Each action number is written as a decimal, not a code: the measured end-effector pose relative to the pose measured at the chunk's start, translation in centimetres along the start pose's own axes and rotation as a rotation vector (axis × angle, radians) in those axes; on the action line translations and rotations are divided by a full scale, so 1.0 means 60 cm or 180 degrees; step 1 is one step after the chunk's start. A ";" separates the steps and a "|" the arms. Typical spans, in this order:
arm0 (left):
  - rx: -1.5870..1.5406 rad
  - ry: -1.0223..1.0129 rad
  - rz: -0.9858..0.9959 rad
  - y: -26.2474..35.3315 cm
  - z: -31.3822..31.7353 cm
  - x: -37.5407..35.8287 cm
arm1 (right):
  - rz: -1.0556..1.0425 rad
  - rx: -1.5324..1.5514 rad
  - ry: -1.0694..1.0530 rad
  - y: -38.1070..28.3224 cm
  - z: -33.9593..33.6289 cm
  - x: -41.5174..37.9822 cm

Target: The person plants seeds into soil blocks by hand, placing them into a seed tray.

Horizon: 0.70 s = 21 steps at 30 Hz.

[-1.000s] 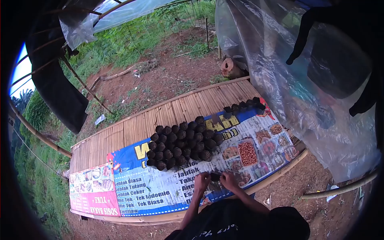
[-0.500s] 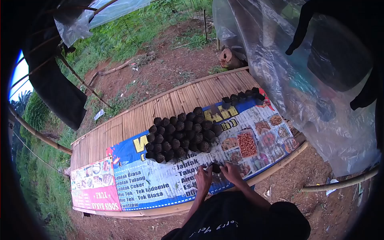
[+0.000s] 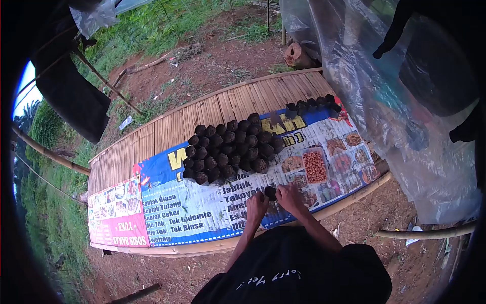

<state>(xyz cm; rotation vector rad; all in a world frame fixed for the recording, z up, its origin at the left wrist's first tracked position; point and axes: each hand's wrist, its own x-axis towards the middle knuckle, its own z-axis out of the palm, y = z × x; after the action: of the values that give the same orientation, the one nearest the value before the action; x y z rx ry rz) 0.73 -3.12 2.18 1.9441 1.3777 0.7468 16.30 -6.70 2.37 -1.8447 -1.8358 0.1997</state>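
Observation:
A small black plastic seedling bag (image 3: 271, 193) is between my two hands, over the front part of the printed banner (image 3: 187, 213). My left hand (image 3: 257, 203) grips its left side, with the fingers closed. On its right side, the fingers of my right hand (image 3: 289, 196) are closed too. What the bag contains is too dark to make out. Just beyond my hands stands a tight cluster of black seedling bags (image 3: 228, 149), several with dark soil showing at the top. A clear tray of reddish-brown seeds or nuts (image 3: 315, 166) lies beyond my right hand.
A short row of black bags (image 3: 311, 105) stands at the banner's far right corner. The bamboo table (image 3: 202, 114) has a bamboo pole along its front edge. Clear plastic sheeting (image 3: 364, 101) hangs on the right. A cut log (image 3: 298, 55) lies behind the table.
My view has shifted, so the table's near edge appears higher. Both hands still hold the black bag, which now looks rounder and more upright between them. The cluster and tray stay in place.

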 end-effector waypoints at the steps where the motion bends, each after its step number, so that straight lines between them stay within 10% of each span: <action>1: 0.0031 -0.0120 -0.0096 -0.009 0.003 0.002 | 0.0145 0.0125 0.0020 0.010 0.022 -0.008; 21: -0.0103 -0.0272 -0.0168 -0.013 0.003 -0.015 | 0.0475 0.0325 -0.0018 0.025 0.051 -0.050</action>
<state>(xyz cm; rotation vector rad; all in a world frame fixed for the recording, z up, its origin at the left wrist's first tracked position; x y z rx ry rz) 0.13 -3.80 1.42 1.8851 1.3520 0.6498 16.05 -8.71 -1.69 -1.9115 -1.6605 0.3458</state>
